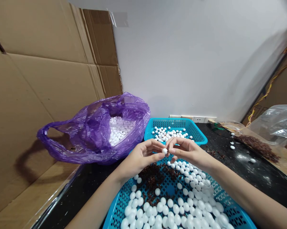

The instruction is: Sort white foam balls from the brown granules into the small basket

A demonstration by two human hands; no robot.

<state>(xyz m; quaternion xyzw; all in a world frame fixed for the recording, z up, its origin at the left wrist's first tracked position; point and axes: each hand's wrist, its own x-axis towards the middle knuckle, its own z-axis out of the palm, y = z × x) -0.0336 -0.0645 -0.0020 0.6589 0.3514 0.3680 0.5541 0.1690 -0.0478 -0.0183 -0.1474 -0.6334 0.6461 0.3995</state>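
My left hand [143, 156] pinches a small white ball [165, 151] between thumb and fingertips, above the near blue basket [237, 211]. Fingertips of my right hand [185, 151] are pressed together at the ball's right side; a tiny dark bit shows there, too small to name. Many loose white balls [163, 208] fill the front and right of this basket. Dark reddish-brown scraps [153, 179] lie in a heap on its floor beneath my left hand.
Behind stands a second blue basket [200, 135] with white balls. On the left, a purple plastic bag [91, 136] holds more white balls. Brown thin pieces [259, 146] and a clear bag [276, 121] lie right on the black tabletop [243, 171]. Cardboard [45, 79] rises at left.
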